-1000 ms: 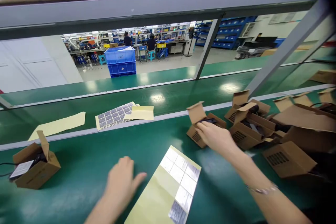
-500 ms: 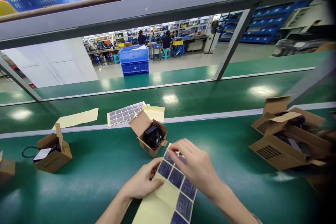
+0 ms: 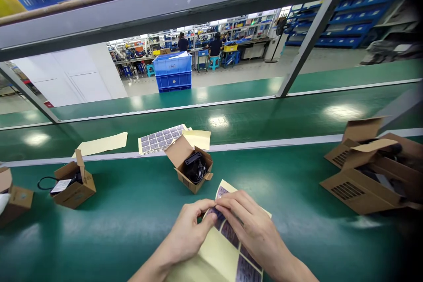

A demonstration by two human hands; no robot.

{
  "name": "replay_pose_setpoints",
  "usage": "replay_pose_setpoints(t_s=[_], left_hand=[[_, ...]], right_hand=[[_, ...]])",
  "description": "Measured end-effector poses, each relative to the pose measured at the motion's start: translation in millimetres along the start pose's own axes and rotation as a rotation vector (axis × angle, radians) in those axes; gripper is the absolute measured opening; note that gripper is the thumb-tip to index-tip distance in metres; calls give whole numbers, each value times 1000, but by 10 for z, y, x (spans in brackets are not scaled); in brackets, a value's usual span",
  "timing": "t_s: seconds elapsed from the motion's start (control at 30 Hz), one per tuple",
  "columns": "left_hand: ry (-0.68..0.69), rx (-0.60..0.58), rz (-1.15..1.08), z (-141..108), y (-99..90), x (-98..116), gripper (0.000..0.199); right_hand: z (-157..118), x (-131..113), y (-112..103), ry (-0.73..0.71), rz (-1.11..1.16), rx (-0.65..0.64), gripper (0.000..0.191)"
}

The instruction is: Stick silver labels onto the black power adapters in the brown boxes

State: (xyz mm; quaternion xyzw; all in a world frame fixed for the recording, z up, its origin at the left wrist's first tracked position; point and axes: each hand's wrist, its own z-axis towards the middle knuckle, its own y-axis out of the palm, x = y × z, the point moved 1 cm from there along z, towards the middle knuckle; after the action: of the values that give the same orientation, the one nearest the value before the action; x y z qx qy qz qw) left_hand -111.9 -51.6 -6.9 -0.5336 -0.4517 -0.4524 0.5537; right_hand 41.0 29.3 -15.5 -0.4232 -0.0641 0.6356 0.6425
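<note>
We now see right hand (image 3: 254, 225) meet left hand (image 3: 189, 231), both pinching label sheet (image 3: 214, 253) toward far end; peeling looks underway

One left hand (image 3: 188, 231), one right hand (image 3: 254, 229), one held label sheet (image 3: 211, 255), three separate open cardboard boxes (image 3: 185, 180), at least two more clustered boxes (image 3: 346, 189), two plain yellow papers (image 3: 104, 143), two distant people (image 3: 215, 47), one pedestal fan (image 3: 281, 26)

A box (image 3: 185, 180) sits behind the label sheet (image 3: 211, 255), a cable bundle (image 3: 198, 172) in it; two cartons (image 3: 77, 194) stand left, more boxes (image 3: 360, 194) right, perhaps one behind another
</note>
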Motion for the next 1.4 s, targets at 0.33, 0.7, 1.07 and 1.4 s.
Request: replay_pose_setpoints(t_s=[0.33,0.7,1.07,1.4], left_hand=[[-98,-25,-197,-32,89,34,35],[-234,-127,454,519,129,-312,27],[-139,125,1174,865,-449,137,10],[-13,71,1109,525,-1189,503,16]], right_hand=[[-136,-62,-15,-73,-80,95,20],[-349,98,-226,-370,-170,32,16],[1016,946,347,363,101,-243,73],[531,527,289,398,-174,-165,63]])
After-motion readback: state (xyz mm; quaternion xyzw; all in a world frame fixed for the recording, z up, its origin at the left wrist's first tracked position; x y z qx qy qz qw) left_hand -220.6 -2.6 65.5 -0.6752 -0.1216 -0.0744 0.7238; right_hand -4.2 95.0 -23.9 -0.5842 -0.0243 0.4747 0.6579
